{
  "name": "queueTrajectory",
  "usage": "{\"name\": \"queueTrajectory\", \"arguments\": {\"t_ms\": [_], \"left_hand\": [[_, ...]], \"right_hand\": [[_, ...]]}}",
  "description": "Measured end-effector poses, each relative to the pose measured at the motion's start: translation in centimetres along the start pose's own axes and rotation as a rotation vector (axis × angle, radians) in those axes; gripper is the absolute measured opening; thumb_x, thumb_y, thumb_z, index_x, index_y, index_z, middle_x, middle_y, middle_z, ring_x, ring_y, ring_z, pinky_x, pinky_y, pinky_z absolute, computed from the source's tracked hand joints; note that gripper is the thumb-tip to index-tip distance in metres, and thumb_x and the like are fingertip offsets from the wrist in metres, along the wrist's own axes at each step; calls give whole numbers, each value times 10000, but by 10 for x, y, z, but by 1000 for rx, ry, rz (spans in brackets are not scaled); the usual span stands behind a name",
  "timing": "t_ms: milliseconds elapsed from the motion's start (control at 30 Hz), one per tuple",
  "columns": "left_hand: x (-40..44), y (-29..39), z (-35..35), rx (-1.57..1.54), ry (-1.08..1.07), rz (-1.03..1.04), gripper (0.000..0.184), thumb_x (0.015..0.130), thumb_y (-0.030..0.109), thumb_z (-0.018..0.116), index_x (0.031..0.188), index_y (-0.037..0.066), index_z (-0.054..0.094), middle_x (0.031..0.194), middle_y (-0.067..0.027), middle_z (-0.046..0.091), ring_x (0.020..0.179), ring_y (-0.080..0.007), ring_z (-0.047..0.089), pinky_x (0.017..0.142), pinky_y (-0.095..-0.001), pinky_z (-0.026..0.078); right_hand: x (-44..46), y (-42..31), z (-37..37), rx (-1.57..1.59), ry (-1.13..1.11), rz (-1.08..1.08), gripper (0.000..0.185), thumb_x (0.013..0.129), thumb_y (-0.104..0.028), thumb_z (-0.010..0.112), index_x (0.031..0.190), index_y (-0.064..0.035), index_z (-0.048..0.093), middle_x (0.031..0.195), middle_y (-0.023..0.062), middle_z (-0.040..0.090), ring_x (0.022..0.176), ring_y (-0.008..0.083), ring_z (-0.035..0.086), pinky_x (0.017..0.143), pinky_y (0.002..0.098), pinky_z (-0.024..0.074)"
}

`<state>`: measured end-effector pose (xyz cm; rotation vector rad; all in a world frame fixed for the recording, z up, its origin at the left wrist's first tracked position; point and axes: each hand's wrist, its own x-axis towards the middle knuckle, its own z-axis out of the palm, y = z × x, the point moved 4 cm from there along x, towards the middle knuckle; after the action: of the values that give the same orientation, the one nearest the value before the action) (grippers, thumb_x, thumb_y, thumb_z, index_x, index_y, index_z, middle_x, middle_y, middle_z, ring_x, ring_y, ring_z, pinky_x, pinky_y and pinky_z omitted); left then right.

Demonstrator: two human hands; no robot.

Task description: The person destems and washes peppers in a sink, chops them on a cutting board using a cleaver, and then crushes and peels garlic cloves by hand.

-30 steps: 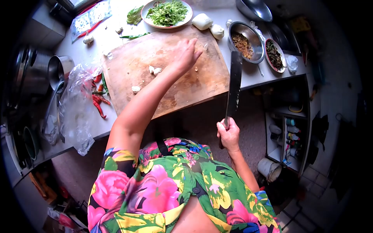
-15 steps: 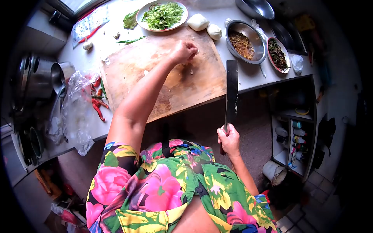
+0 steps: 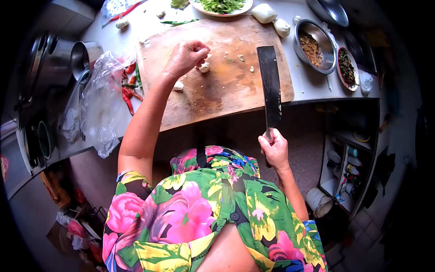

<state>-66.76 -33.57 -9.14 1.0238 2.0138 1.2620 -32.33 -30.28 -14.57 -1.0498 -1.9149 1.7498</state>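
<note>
My left hand (image 3: 188, 58) is over the left half of the wooden cutting board (image 3: 226, 90), its fingers closed in a pinch; what they hold, if anything, is too small to tell. Right by its fingertips lies a garlic clove (image 3: 205, 67), and another white clove (image 3: 178, 85) rests below the wrist. Small garlic bits (image 3: 241, 58) are scattered on the board. My right hand (image 3: 275, 147) is wrapped round the handle of a black cleaver (image 3: 270, 86), whose blade points away from me and overlaps the board's right side.
Behind the board stand a plate of chopped greens (image 3: 222, 6) and white peeled vegetables (image 3: 264, 13). A metal bowl (image 3: 316, 46) and a plate of dark food (image 3: 347, 69) are at the right. Left are red chilies (image 3: 128, 100), a plastic bag (image 3: 106, 99) and a ladle (image 3: 80, 61).
My left hand has moved left across the board, and its fingers, spread at first, are now closed. The cleaver is still in my right hand. The whole view has shifted.
</note>
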Motion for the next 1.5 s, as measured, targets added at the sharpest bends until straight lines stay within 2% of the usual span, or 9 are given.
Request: {"name": "queueTrajectory", "arguments": {"t_ms": [167, 267, 433, 600, 867, 967, 1067, 1233, 1500], "left_hand": [[-14, -24, -11, 90, -102, -84, 176, 861, 131, 559, 914, -4, 658, 635, -26, 613, 529, -69, 551, 510, -216, 469], [-28, -16, -33, 49, 205, -38, 198, 865, 160, 567, 963, 26, 674, 648, -32, 634, 538, -60, 549, 516, -205, 462], [-70, -20, -57, 606, 430, -40, 322, 827, 350, 608, 771, 40, 673, 655, -144, 621, 584, -313, 599, 584, -385, 472], [-107, -37, -47, 664, 600, 178, 114, 813, 135, 591, 875, 70, 662, 833, -126, 602, 748, -298, 598, 663, -381, 478], [-27, -10, -26, 581, 458, 184, 168, 801, 61, 540, 929, 55, 648, 867, -162, 609, 812, -314, 602, 750, -379, 491], [5, -19, -1, 736, 101, 8, 169, 827, 98, 542, 940, 46, 656, 908, -155, 623, 797, -305, 614, 757, -386, 488], [-2, -5, 17, 611, 136, 242, 172, 837, 95, 523, 914, 47, 670, 889, -157, 629, 814, -306, 610, 747, -369, 487], [-64, 2, -6, 521, 242, 229, 164, 816, 115, 586, 944, 40, 655, 822, -146, 606, 780, -292, 600, 719, -353, 485], [-104, -19, -1, 576, 376, 407, 232, 744, 48, 658, 971, 41, 609, 893, -115, 557, 756, -257, 579, 687, -334, 486]], "right_hand": [[10, -14, 21, 25, -109, -1, 186, 807, -105, 639, 718, -44, 488, 559, -24, 495, 487, 33, 453, 436, 213, 380], [17, -22, 29, -10, -143, -27, 193, 821, -128, 633, 724, -56, 483, 559, -31, 477, 469, 33, 446, 425, 204, 367], [43, -40, 30, -215, -99, -262, 255, 857, -220, 614, 728, -52, 470, 560, -31, 459, 462, 27, 448, 410, 213, 355], [65, -57, 52, -563, -36, -390, 333, 830, -329, 617, 802, -23, 487, 669, 184, 583, 623, 377, 580, 530, 433, 444], [73, -44, 47, -327, -45, -136, 363, 854, -339, 607, 708, -24, 501, 573, 100, 552, 507, 235, 538, 507, 338, 433], [71, -36, 41, -279, -21, -83, 380, 865, -353, 594, 701, -22, 504, 563, 57, 548, 508, 125, 529, 491, 293, 422], [68, -29, 33, -300, 3, -67, 384, 868, -366, 584, 711, -23, 506, 568, 91, 550, 493, 211, 539, 495, 320, 429], [55, -52, 39, -538, 61, -389, 376, 864, -379, 567, 771, -25, 483, 612, 179, 566, 589, 397, 559, 521, 424, 452], [69, -49, 49, -779, -136, -206, 400, 854, -399, 559, 807, -5, 511, 688, 206, 609, 668, 401, 598, 603, 473, 471]]}}
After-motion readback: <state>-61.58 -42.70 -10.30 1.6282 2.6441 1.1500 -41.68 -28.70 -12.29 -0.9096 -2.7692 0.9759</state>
